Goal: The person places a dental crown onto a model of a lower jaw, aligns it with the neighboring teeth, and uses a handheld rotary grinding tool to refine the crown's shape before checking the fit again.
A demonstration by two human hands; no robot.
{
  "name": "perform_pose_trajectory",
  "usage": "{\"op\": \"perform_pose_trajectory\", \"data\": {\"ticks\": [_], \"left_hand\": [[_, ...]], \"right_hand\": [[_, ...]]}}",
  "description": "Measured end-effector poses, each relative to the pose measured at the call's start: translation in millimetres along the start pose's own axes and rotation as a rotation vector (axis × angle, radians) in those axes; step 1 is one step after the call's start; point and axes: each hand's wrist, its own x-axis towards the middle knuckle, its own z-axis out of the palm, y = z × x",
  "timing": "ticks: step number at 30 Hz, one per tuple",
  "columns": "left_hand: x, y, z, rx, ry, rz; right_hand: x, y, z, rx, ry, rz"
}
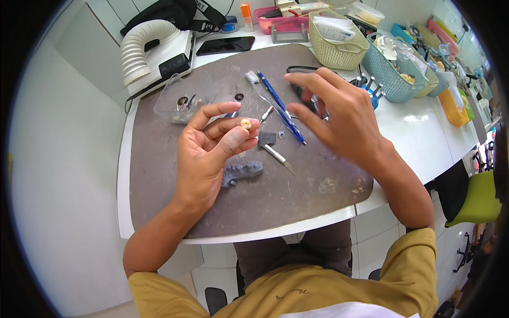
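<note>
A: So, from the head view — what is the left hand [204, 153] doing?

B: It is raised palm-up over the dark work mat [249, 206], thumb and fingers pinched closed on a small cream-coloured bead-like piece [246, 124]. The piece sits right at the thumb tip, pressed against the forefinger.

A: And the right hand [339, 119]?

B: It hovers to the right of it, fingers spread and loosely curled, gripping nothing. Under it lie dark tools I cannot make out.

A: How would that little piece handle?

B: I judge it very light and hard, with a rounded, probably smooth surface — the sort of thing that pops out of a pinch if squeezed off-centre. Best taken across its widest part between two fingertip pads, gently, since something that small may chip and would be hard to find on the mat.

A: What lies around it?

B: Just near of the left hand, a grey dental model [243, 171] rests on the mat. To its right lies a scalpel-like knife [277, 156], blade pointing toward the near right. Farther off, a blue pen [281, 106] lies slanted, and a clear plastic tray [183, 98] with small parts sits at the far left of the mat.

A: Beyond the mat?

B: A white machine with a ribbed hose [151, 53] at the far left, a black phone [225, 45], and woven baskets — one cream [339, 45], one teal [389, 74] — at the far right.
</note>
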Motion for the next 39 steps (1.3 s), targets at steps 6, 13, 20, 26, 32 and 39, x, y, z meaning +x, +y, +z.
{"op": "perform_pose_trajectory", "data": {"ticks": [6,13,20,26,32,39], "left_hand": [[-2,-1,0,0.103,-0.08,0.065],[-5,11,4,0.324,-0.097,0.085],[-3,44,-9,1.149,-0.25,0.009],[-2,33,-20,1.252,-0.551,0.085],[-4,29,-14,0.987,-0.33,-0.07],[-3,28,4,0.499,-0.187,-0.195]], "right_hand": [[-9,-22,26,0.634,0.059,-0.16],[-15,-26,29,0.86,-0.01,0.07],[-13,-19,22,0.999,-0.256,0.41],[-8,-19,24,1.224,-0.291,0.487],[-11,-16,24,1.285,-0.264,0.481],[-16,-23,25,1.35,-0.248,0.444]]}}
